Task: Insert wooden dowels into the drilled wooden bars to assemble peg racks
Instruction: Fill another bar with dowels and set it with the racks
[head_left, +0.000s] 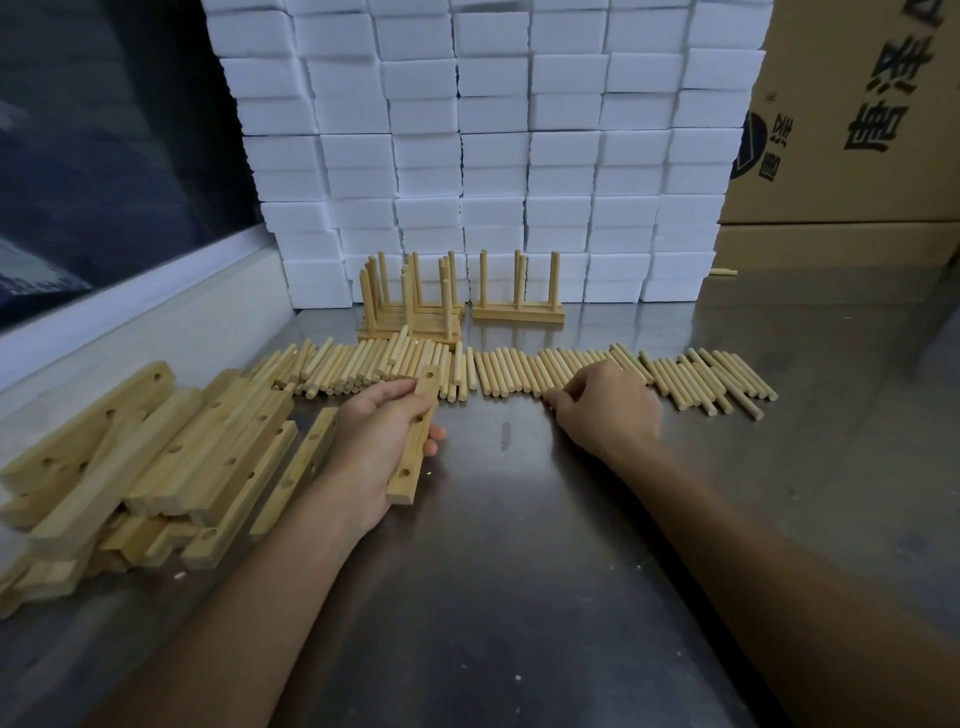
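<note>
From the head camera, the left hand (382, 439) sits just left of centre, fingers curled round a drilled wooden bar (414, 439) that runs lengthwise away from the person, its holes facing up. The right hand (605, 405), right of centre, rests at the near edge of a long row of dowels (519, 371) lying side by side across the middle of the steel table (519, 545); its fingertips are bent down onto the dowels (whether they actually pinch one, I cannot tell). At the left edge of the frame lies a loose heap of drilled bars (156, 457). Behind the dowel row, above centre, stand finished peg racks: a stacked cluster (410, 306) and, just to its right, a single rack (518, 306) with upright pegs. A wall of white foam blocks (493, 145) rises behind them, with cardboard boxes (857, 114) at the upper right.
</note>
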